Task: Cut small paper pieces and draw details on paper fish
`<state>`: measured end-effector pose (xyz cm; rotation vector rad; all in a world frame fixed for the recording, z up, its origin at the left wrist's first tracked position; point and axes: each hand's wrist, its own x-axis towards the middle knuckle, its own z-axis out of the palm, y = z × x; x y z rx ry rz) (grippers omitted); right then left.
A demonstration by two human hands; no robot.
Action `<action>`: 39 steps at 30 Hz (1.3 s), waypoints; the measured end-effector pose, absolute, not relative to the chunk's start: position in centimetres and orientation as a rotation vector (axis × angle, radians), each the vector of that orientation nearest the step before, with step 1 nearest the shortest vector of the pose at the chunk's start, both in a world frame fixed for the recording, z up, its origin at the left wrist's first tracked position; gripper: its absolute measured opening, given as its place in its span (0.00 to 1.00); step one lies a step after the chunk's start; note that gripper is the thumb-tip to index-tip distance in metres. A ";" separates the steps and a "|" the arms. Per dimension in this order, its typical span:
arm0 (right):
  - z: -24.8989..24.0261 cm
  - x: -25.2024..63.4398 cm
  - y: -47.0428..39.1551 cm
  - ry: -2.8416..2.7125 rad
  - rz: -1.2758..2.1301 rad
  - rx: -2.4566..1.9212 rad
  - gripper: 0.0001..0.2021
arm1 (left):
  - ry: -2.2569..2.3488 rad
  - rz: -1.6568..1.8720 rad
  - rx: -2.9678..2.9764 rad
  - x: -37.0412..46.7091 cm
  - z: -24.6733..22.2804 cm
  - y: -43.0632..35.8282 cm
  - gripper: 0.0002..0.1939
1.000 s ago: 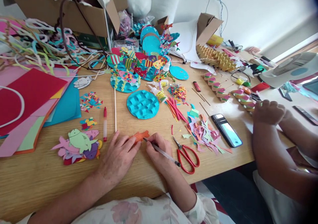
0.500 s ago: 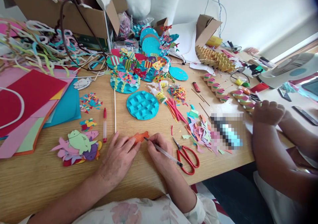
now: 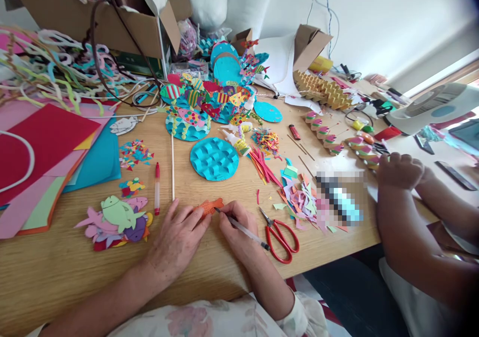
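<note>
A small orange paper fish (image 3: 211, 207) with dark pen lines lies on the table in front of me. The fingertips and thumb of my left hand (image 3: 175, 240) press on its left side and hold it against the wood, covering part of it. My right hand (image 3: 238, 230) is closed around a clear-barrelled pen with a black end (image 3: 250, 233), its tip on the fish near the tail. Red-handled scissors (image 3: 281, 237) lie beside my right hand. Left of my left hand are a pile of paper fish cutouts (image 3: 119, 216) and a red-capped pen (image 3: 157, 188).
A blue disc with curled paper strips (image 3: 214, 159) lies beyond my hands, glue bottles (image 3: 239, 143) behind it. Paper scraps (image 3: 301, 195) spread to the right. Coloured sheets (image 3: 41, 152) are stacked left. Another person's hands (image 3: 400, 170) rest at the table's right.
The pen tip has moved slightly left on the fish, and my right hand has shifted a little left with it. My left hand stays in place.
</note>
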<state>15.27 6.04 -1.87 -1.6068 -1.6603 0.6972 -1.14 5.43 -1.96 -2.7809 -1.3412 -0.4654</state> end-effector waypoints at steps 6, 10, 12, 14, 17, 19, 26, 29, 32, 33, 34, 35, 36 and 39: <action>-2.0 15.3 5.9 -1.653 0.695 -1.615 0.04 | -1.323 -0.477 -2.779 -1.2 -2.2 5.5 0.15; -2.1 15.4 5.9 -1.656 0.676 -1.610 0.04 | -1.317 -0.490 -2.779 -1.2 -2.2 5.4 0.15; -2.0 15.4 6.0 -1.665 0.663 -1.604 0.04 | -1.316 -0.479 -2.786 -1.2 -2.1 5.4 0.15; -2.0 15.4 6.0 -1.670 0.653 -1.598 0.04 | -1.319 -0.466 -2.789 -1.2 -1.9 5.4 0.15; -2.0 15.4 6.0 -1.674 0.660 -1.592 0.04 | -1.320 -0.456 -2.791 -1.2 -1.9 5.4 0.15; -2.0 15.5 6.0 -1.674 0.667 -1.591 0.04 | -1.316 -0.459 -2.787 -1.2 -1.9 5.4 0.15; -1.8 15.5 5.9 -1.660 0.686 -1.594 0.04 | -1.317 -0.462 -2.782 -1.2 -2.0 5.4 0.15; -1.5 15.5 5.8 -1.567 0.739 -1.600 0.04 | -1.316 -0.473 -2.773 -1.2 -2.1 5.4 0.15; -1.4 15.6 5.7 -1.495 0.772 -1.605 0.04 | -1.311 -0.474 -2.767 -1.2 -2.2 5.4 0.14; -1.4 15.5 5.7 -1.497 0.775 -1.599 0.04 | -1.309 -0.472 -2.767 -1.2 -2.2 5.4 0.14; -1.5 15.5 5.7 -1.508 0.779 -1.589 0.04 | -1.307 -0.471 -2.768 -1.2 -2.2 5.4 0.14; -1.6 15.5 5.7 -1.522 0.785 -1.580 0.04 | -1.307 -0.470 -2.768 -1.2 -2.2 5.4 0.14; -1.6 15.4 5.7 -1.534 0.793 -1.574 0.04 | -1.309 -0.470 -2.767 -1.2 -2.2 5.4 0.15; -1.8 15.2 5.8 -1.574 0.818 -1.556 0.04 | -1.323 -0.478 -2.759 -1.2 -2.3 5.3 0.15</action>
